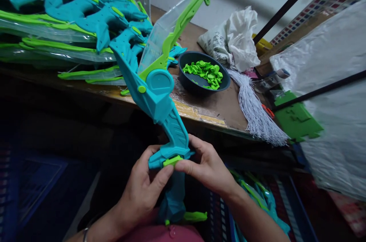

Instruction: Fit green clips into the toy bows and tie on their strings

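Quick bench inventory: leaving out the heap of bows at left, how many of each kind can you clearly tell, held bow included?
teal and green plastic toy bow, held by left hand and right hand: 1
dark round bowl of small green plastic pieces: 1
bundle of white strings: 1
crumpled white bag: 1
flat green sheet: 1
Total: 5

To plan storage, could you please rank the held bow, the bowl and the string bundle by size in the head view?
1. bow, clearly largest.
2. bowl and string bundle look about alike; unranked.

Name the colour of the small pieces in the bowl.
Bright green: the small pieces lie in a dark bowl, head view.
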The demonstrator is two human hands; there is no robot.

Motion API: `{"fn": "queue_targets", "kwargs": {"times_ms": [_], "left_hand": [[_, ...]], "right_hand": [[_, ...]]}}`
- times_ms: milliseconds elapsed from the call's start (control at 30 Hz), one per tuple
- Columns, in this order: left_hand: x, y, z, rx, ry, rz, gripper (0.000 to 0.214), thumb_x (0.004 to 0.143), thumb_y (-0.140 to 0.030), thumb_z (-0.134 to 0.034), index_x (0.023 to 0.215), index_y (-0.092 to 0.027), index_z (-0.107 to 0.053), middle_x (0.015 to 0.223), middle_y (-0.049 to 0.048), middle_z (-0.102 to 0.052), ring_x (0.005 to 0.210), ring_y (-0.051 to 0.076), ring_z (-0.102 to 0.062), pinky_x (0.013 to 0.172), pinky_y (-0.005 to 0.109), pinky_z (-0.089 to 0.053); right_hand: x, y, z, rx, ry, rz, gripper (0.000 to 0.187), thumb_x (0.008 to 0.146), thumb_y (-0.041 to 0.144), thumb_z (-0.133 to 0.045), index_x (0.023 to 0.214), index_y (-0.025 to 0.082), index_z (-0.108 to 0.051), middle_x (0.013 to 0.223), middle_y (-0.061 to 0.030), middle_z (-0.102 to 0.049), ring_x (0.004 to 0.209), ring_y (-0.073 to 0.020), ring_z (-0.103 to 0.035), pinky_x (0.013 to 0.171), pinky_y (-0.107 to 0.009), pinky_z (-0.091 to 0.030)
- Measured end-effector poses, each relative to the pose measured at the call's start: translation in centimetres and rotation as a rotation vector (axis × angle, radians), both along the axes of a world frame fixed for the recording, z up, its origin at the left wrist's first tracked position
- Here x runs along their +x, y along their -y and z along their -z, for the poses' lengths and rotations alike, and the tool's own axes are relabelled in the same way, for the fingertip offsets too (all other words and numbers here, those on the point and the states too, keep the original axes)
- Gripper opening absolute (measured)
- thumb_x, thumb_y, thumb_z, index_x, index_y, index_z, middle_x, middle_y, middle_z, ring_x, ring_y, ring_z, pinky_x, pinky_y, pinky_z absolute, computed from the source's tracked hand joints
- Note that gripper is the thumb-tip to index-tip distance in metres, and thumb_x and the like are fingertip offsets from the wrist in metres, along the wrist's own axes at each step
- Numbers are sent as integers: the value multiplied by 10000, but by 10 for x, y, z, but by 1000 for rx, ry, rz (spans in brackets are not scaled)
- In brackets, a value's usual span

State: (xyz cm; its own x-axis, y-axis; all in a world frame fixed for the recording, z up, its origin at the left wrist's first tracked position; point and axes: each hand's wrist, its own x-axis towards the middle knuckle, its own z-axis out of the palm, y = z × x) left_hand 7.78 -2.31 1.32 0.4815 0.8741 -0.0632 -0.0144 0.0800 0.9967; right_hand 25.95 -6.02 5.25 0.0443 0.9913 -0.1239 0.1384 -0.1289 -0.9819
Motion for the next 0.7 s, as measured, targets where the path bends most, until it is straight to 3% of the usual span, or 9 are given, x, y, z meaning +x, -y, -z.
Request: {"fn": "queue_targets", "kwargs": {"times_ms": [167, 467, 700], "left_hand": [[-3, -1, -1, -17, -9, 13, 347, 924, -448, -654, 1168, -204, -618, 1073, 73, -745, 898, 204, -715, 780, 258, -572], [-5, 0, -1, -56, -14, 24, 385, 912, -452, -674, 1200, -204, -612, 1123, 85, -733, 943, 214, -716, 804, 268, -586], [-5, 2, -9, -91, -60, 13, 373, 898, -425, -676, 1177, -185, -617, 1099, 89, -744, 925, 221, -727, 796, 288, -597]], "right_hand": [[-8, -1, 5, -50, -204, 25, 468, 762, 448, -844, 1129, 213, -672, 1024, -23, -702, 911, -180, -636, 829, -289, -523], [-18, 5, 5, -71, -332, 81, 439, 792, 383, -829, 1169, 228, -668, 1081, -25, -712, 960, -172, -660, 876, -280, -535], [-22, 7, 5, -106, -468, 103, 520, 756, 320, -864, 1219, 216, -651, 1122, -40, -711, 969, -170, -666, 889, -278, -530]]}}
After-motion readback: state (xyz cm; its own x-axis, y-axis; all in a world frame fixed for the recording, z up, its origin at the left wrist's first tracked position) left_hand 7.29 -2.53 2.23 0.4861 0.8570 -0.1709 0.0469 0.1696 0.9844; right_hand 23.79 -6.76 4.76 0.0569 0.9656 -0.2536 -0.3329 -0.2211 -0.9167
